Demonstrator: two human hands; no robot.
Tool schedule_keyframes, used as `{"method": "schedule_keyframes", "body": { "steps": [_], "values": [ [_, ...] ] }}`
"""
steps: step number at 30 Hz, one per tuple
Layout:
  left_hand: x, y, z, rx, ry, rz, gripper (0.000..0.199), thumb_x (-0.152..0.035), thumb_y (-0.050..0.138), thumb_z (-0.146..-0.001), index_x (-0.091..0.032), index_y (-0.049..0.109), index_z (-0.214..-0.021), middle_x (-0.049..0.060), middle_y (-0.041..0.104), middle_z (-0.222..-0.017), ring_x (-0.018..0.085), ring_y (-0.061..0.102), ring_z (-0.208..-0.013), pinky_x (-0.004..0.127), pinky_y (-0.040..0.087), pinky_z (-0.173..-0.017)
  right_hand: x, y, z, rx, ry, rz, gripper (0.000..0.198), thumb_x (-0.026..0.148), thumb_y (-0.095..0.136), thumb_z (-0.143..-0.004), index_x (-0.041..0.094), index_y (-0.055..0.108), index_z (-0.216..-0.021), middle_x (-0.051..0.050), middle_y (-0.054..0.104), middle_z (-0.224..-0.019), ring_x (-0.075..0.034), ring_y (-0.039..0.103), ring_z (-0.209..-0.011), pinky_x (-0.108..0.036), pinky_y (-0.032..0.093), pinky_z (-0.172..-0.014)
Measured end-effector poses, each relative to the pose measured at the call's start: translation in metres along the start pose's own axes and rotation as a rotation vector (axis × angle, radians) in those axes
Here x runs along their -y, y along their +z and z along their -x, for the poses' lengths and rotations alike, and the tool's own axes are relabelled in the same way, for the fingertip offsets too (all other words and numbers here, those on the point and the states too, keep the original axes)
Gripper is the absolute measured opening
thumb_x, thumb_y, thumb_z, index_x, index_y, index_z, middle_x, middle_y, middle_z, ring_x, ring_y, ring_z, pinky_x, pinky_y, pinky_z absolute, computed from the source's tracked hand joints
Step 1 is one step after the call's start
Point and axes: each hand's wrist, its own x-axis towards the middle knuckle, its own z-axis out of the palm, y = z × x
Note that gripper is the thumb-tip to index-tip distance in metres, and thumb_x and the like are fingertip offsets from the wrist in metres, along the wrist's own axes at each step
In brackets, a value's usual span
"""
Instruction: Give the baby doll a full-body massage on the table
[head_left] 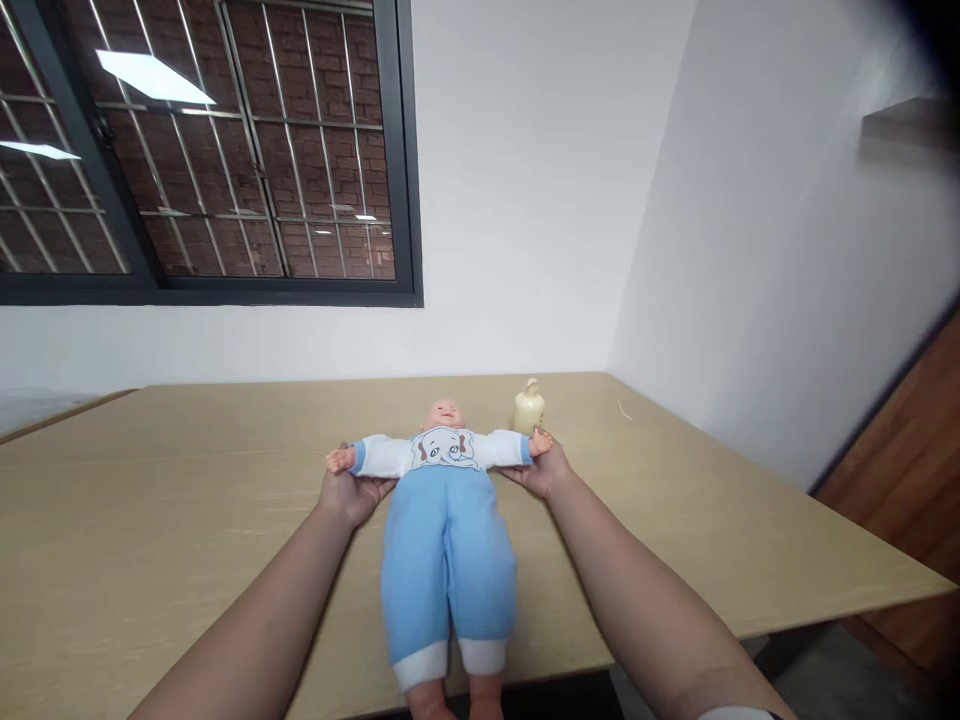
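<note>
A baby doll (450,540) in blue trousers and a white top with a cartoon face on its chest lies on its back. Its head is toward the wall, and both arms stretch straight out sideways. My left hand (351,497) holds the doll's arm on the left from below, near the blue cuff, with the thumb and fingers reaching toward its body. On the other side, my right hand (549,472) holds the other arm near its cuff. Parts of my fingers are hidden under the sleeves. The doll's feet reach the table's near edge.
The light wood table (225,540) meets a white wall at the back. A cream pump bottle (529,408) stands just beyond my right hand. Farther right lies a thin white strip (624,411). A barred window (262,150) is at the upper left.
</note>
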Motion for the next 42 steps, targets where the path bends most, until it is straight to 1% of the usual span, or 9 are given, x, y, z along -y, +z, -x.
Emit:
{"method": "schedule_keyframes", "body": {
  "steps": [5, 10, 13, 20, 24, 29, 36, 39, 42],
  "values": [
    [0.001, 0.003, 0.000, -0.061, 0.040, -0.015, 0.034, -0.048, 0.049, -0.087, -0.022, 0.062, -0.105, 0.008, 0.071, -0.104, 0.030, 0.069, -0.093, 0.053, 0.055, -0.079, -0.004, -0.001, -0.003, -0.087, -0.040, -0.029, 0.041, 0.054, 0.048, -0.086, 0.020, 0.062, -0.105, -0.009, 0.071, -0.101, -0.031, 0.067, -0.099, -0.053, 0.053, -0.087],
    [0.009, 0.014, 0.007, -0.024, 0.108, -0.069, 0.036, -0.052, 0.048, -0.088, -0.022, 0.062, -0.101, 0.006, 0.070, -0.095, 0.026, 0.068, -0.083, 0.045, 0.057, -0.073, -0.015, 0.017, 0.007, 0.021, -0.122, -0.004, 0.051, 0.061, 0.045, -0.086, 0.018, 0.063, -0.108, -0.011, 0.071, -0.103, -0.030, 0.067, -0.097, -0.052, 0.053, -0.085],
    [0.022, 0.021, 0.011, 0.044, 0.110, -0.209, 0.046, -0.059, 0.047, -0.087, -0.020, 0.063, -0.104, 0.008, 0.070, -0.096, 0.026, 0.067, -0.087, 0.041, 0.055, -0.075, -0.025, 0.030, 0.012, 0.079, -0.182, 0.073, 0.049, 0.053, 0.049, -0.084, 0.021, 0.062, -0.118, -0.009, 0.069, -0.111, -0.029, 0.066, -0.100, -0.049, 0.054, -0.085],
    [0.043, 0.033, 0.014, -0.007, 0.418, -0.870, 0.053, -0.052, 0.066, -0.080, -0.020, 0.058, -0.122, 0.012, 0.058, -0.130, 0.030, 0.050, -0.124, 0.042, 0.034, -0.108, -0.056, 0.040, 0.002, 0.043, -0.485, 0.726, 0.047, 0.048, 0.062, -0.080, 0.024, 0.062, -0.120, -0.005, 0.064, -0.122, -0.024, 0.056, -0.118, -0.041, 0.041, -0.105],
    [0.042, 0.034, 0.011, -0.012, 0.489, -1.025, 0.051, -0.047, 0.068, -0.078, -0.019, 0.060, -0.120, 0.013, 0.057, -0.130, 0.030, 0.049, -0.126, 0.043, 0.031, -0.109, -0.064, 0.043, 0.000, -0.040, -0.710, 1.091, 0.047, 0.051, 0.063, -0.081, 0.022, 0.063, -0.117, -0.009, 0.057, -0.127, -0.024, 0.050, -0.125, -0.039, 0.034, -0.110],
    [0.044, 0.033, 0.008, -0.008, 0.553, -1.077, 0.048, -0.045, 0.069, -0.077, -0.019, 0.063, -0.116, 0.012, 0.060, -0.125, 0.030, 0.051, -0.123, 0.043, 0.032, -0.109, -0.066, 0.051, 0.006, -0.074, -0.782, 1.203, 0.040, 0.050, 0.063, -0.082, 0.022, 0.065, -0.112, -0.009, 0.057, -0.123, -0.024, 0.052, -0.122, -0.038, 0.036, -0.108],
    [0.044, 0.027, 0.007, -0.004, 0.544, -0.998, 0.043, -0.049, 0.059, -0.084, -0.020, 0.062, -0.115, 0.010, 0.061, -0.124, 0.029, 0.053, -0.120, 0.041, 0.035, -0.107, -0.065, 0.042, 0.001, -0.065, -0.753, 1.100, 0.034, 0.052, 0.058, -0.085, 0.025, 0.067, -0.104, -0.006, 0.061, -0.121, -0.024, 0.052, -0.122, -0.041, 0.035, -0.109],
    [0.039, 0.025, 0.006, 0.045, 0.449, -0.808, 0.045, -0.053, 0.057, -0.084, -0.019, 0.064, -0.112, 0.010, 0.065, -0.118, 0.029, 0.057, -0.116, 0.041, 0.040, -0.104, -0.058, 0.037, 0.001, 0.011, -0.582, 0.877, 0.036, 0.053, 0.058, -0.084, 0.025, 0.066, -0.104, -0.005, 0.067, -0.108, -0.024, 0.061, -0.106, -0.041, 0.045, -0.098],
    [0.030, 0.020, 0.004, 0.051, 0.222, -0.531, 0.051, -0.060, 0.051, -0.086, -0.017, 0.064, -0.110, 0.012, 0.069, -0.108, 0.029, 0.064, -0.103, 0.042, 0.049, -0.093, -0.046, 0.032, 0.003, 0.077, -0.379, 0.598, 0.038, 0.051, 0.059, -0.083, 0.022, 0.067, -0.106, -0.005, 0.070, -0.103, -0.023, 0.065, -0.096, -0.039, 0.052, -0.087]
  ]
}}
